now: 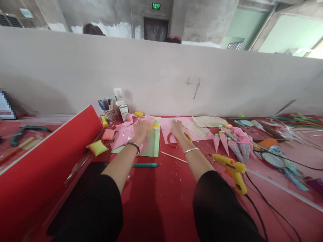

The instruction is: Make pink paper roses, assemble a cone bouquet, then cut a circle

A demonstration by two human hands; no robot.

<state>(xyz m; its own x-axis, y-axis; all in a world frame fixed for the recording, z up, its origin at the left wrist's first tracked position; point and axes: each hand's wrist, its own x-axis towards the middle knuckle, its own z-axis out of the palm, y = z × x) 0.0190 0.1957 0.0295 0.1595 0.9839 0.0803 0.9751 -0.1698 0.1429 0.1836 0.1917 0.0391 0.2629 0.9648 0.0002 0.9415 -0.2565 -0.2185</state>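
Observation:
My left hand (140, 130) is low over a heap of pink scraps (124, 131), some shiny like plastic film. Its fingers are blurred among the pieces, so their grip does not show. Under the heap lies a pale green sheet (152, 148). My right hand (177, 128) is at a flat pink sheet (165, 126), fingers bent and close together; what is in them, if anything, cannot be made out. An orange-red loop (169, 143) curves beside the right wrist, and a yellow curved piece shows on its other side. A teal marker (145, 165) and a thin pale stick (173, 157) lie nearer me.
A yellow glue gun (233, 169) with a black cord lies at right, near several pink and grey cones (237, 141). Beige pieces (209, 121) lie behind. At left are a red board (58, 148), a yellow pillow-shaped packet (97, 148), a pen cup (109, 114) and bottles (122, 109). A white partition (151, 74) stands behind.

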